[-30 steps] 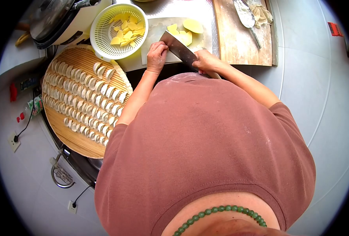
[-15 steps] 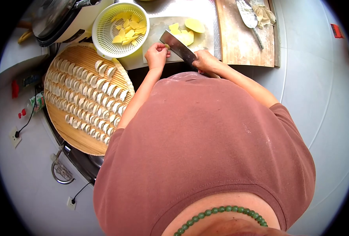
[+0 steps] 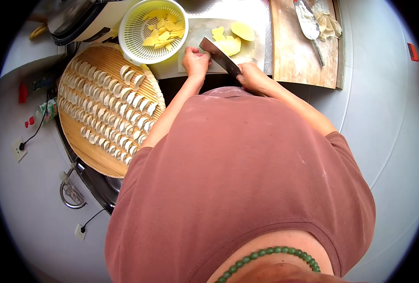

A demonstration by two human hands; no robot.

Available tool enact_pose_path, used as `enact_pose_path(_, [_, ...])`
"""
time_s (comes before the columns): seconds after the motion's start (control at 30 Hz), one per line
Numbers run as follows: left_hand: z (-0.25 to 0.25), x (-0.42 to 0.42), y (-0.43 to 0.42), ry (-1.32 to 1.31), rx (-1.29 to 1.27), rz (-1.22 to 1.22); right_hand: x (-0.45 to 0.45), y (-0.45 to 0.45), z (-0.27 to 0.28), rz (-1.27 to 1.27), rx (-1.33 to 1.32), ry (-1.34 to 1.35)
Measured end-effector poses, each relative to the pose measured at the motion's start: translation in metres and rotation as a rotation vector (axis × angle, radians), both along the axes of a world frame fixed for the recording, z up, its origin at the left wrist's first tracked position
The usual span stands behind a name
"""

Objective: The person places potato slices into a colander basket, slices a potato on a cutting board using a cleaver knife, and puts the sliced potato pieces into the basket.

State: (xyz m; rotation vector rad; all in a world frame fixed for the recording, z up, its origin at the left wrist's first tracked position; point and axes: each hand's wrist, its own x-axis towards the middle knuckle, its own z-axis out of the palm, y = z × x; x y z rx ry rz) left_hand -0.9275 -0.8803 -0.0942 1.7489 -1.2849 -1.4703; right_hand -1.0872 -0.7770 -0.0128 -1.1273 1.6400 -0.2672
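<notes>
My right hand [image 3: 253, 78] is wrapped round the handle of a broad-bladed knife [image 3: 220, 55], whose blade points up and left over the near part of a pale cutting board [image 3: 197, 28]. Just left of the blade, my left hand [image 3: 196, 62] is closed in a pinch; what its fingers hold is too small to make out. Yellow cut pieces [image 3: 228, 45] and a larger yellow slice [image 3: 243, 31] lie on the board. A white-green colander [image 3: 127, 40] with several yellow slices [image 3: 164, 34] in it stands at the board's left.
A round woven tray [image 3: 89, 153] bearing rows of dumplings [image 3: 110, 101] is at the left. Behind it stands a pot-like appliance [image 3: 94, 26]. On the right, a floury wooden board [image 3: 285, 42] carries a metal scoop [image 3: 308, 28] and a crumpled cloth [image 3: 328, 26]. A faucet [image 3: 70, 195] shows lower left.
The view has shifted, so the counter items appear farther right. My left hand has turned slightly beside the blade, its fingers still pinched. My right hand keeps its hold on the knife.
</notes>
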Motion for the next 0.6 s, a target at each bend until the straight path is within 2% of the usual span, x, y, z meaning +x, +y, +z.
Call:
enact_pose_path(0.07, [0.001,-0.002,0.002,-0.060,-0.003,0.012,-0.002,0.003,0.003,-0.026,0.010,-0.005])
enact_pose_path(0.17, [-0.035,0.000,0.003,-0.206,-0.138,-0.010,-0.004,0.004,0.022,-0.040,0.055,0.010])
enact_pose_path(0.3, [-0.031,-0.003,0.004,-0.190,-0.186,-0.005,-0.006,0.009,0.029,-0.042,0.084,0.009])
enact_pose_path(0.4, [-0.024,-0.004,0.004,-0.188,-0.083,0.031,-0.005,0.009,0.030,-0.020,0.076,0.038])
enact_pose_path(0.6, [-0.027,-0.005,0.006,-0.212,-0.174,0.000,-0.003,0.008,0.028,-0.021,0.074,0.049])
